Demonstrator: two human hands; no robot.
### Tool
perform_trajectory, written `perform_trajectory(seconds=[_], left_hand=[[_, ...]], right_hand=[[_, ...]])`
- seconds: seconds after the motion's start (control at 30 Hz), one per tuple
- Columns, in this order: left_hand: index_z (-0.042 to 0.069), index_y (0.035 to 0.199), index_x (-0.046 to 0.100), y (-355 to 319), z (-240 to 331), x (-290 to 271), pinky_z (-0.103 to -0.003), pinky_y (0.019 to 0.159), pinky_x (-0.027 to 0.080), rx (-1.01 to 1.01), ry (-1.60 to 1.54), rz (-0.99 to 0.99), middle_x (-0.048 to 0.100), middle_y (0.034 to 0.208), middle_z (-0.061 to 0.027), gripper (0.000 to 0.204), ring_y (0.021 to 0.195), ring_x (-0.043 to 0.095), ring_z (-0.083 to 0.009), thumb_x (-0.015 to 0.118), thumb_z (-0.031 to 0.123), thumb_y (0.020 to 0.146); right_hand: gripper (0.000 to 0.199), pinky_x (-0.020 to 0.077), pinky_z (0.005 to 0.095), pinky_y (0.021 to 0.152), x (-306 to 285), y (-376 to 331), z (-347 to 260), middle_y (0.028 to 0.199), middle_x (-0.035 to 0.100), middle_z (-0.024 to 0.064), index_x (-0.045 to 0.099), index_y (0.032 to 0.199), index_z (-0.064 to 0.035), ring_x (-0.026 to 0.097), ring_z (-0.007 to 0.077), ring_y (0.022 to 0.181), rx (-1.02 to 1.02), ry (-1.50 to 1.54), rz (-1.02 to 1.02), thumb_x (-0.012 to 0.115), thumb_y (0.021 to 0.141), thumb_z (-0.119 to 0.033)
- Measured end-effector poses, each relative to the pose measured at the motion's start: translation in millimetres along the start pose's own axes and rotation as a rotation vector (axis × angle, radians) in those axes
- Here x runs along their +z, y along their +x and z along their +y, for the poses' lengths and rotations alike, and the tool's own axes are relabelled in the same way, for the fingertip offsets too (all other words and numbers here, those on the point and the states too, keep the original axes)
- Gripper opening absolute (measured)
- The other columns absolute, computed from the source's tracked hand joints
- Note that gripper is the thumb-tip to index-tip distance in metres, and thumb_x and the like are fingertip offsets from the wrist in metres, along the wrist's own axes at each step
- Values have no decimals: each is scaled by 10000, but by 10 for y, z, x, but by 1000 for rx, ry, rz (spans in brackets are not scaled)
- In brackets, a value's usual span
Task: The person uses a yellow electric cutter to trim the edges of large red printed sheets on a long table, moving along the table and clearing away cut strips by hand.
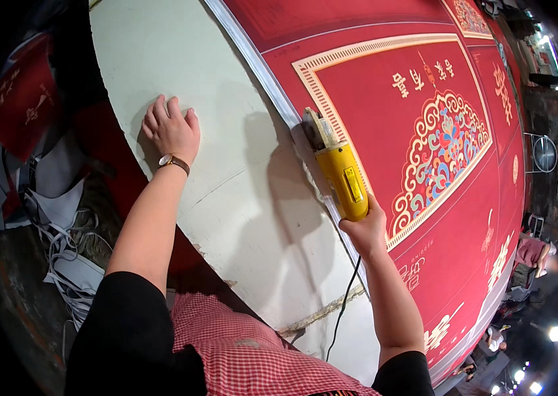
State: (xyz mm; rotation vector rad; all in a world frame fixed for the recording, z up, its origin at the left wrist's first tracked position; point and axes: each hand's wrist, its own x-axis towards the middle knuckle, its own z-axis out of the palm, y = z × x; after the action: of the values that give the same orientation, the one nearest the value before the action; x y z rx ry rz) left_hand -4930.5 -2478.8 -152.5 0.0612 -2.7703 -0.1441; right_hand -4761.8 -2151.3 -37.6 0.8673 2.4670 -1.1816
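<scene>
My right hand (pixel 366 229) is wrapped round the rear end of a yellow electric fabric cutter (pixel 343 179) with a metal head. The cutter lies along the near edge of a wide sheet of red printed fabric (pixel 371 86), its head by the pale layered edge (pixel 262 69). A dark cord (pixel 344 310) runs from the right hand down toward my body. My left hand (pixel 172 130) rests on the pale tabletop (pixel 226 218) near its left rim, fingers apart and a little bent, holding nothing. A watch is on that wrist.
Red and white scraps (pixel 25 105) and tangled white strips (pixel 71 277) lie below the table at left. The tabletop has a chipped seam (pixel 322 313) near my body. Other people (pixel 531 254) are far off at right, among bright lamps.
</scene>
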Motion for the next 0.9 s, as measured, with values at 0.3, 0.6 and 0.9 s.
perform_trajectory(seconds=[0.3, 0.6, 0.9], left_hand=[[80, 1148, 495, 30, 35, -85, -547, 1000, 272, -36, -32, -75, 422, 1315, -149, 377, 1241, 359, -329, 598, 253, 829], [54, 1149, 483, 73, 34, -111, -554, 985, 290, -16, -55, -87, 411, 1316, -184, 418, 1216, 378, -354, 625, 216, 791], [13, 1217, 432, 131, -17, -156, -579, 1014, 257, -10, -143, -164, 341, 1363, -216, 530, 1250, 326, -395, 653, 170, 762]], right_hand=[[565, 463, 271, 810, 232, 409, -489, 943, 635, 92, 546, 1129, 40, 596, 172, 874, -25, 75, -56, 668, 580, -16], [585, 461, 276, 823, 461, 821, -981, 953, 631, 90, 545, 1145, 42, 594, 172, 888, -29, 108, -90, 664, 574, -5], [600, 462, 275, 843, 742, 1215, -1484, 978, 638, 102, 547, 1158, 39, 604, 184, 914, -60, 92, -62, 673, 573, -10]])
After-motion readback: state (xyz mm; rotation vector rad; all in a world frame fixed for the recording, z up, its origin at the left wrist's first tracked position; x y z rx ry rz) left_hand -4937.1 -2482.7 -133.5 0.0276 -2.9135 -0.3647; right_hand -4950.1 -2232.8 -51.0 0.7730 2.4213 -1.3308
